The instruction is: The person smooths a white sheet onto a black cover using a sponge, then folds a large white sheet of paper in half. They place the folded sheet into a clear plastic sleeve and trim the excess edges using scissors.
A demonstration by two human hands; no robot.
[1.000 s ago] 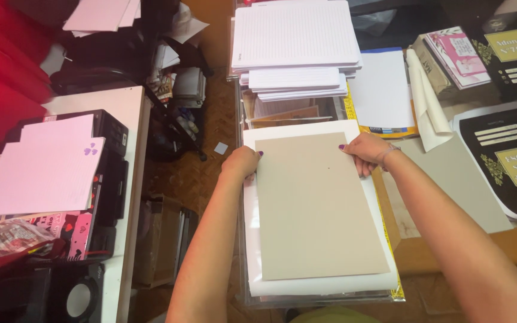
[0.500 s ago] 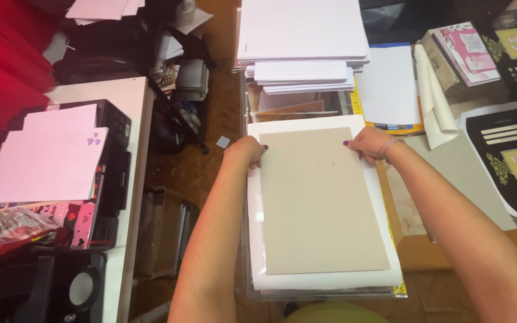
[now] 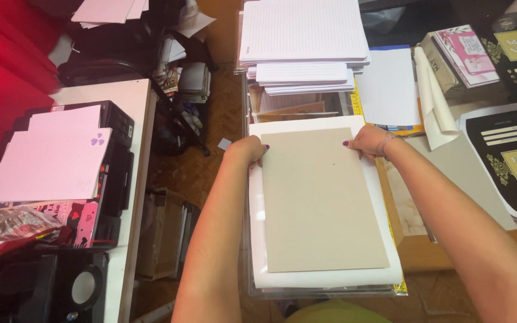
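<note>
A grey-brown cardboard sheet [image 3: 321, 200] lies on top of a larger white sheet [image 3: 257, 233], on a stack with clear plastic beneath. My left hand [image 3: 248, 149] grips the far left corner of the stack, thumb on the cardboard's edge. My right hand [image 3: 367, 140] holds the far right corner of the cardboard, fingers curled over its top edge. Both forearms reach forward along the two sides of the sheet.
A tall pile of lined white paper [image 3: 303, 42] stands just beyond the sheets. Black printed covers [image 3: 513, 158] and pink booklets [image 3: 465, 54] lie at the right. A printer with pink lined sheets [image 3: 52, 155] sits on a white table at left, over a cluttered wooden floor [image 3: 189, 170].
Both hands and the cardboard have stayed at the far corners; the view has shifted slightly, with the cardboard sitting a little squarer on the white sheet.
</note>
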